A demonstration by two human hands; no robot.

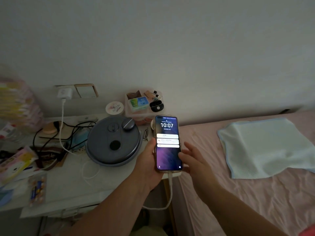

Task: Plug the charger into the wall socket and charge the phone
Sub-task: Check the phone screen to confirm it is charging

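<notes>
The notification text on the phone (167, 142) is too small to read. The left hand (150, 160) hides the phone's left edge and back; its fingertips are out of sight behind it. The cable (62, 126) disappears among the clutter by the grey lid (114, 142). Packets (15, 103) at the left edge are blurred and cut off, as is the towel (265, 147) at the right

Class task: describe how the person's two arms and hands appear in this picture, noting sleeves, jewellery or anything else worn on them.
Both forearms are bare up to the bottom edge of the picture, with no sleeve in view. The left hand and right hand show no gloves, and no ring, watch, bracelet or marking can be made out on the hands or wrists. The dim light hides finer detail.
</notes>
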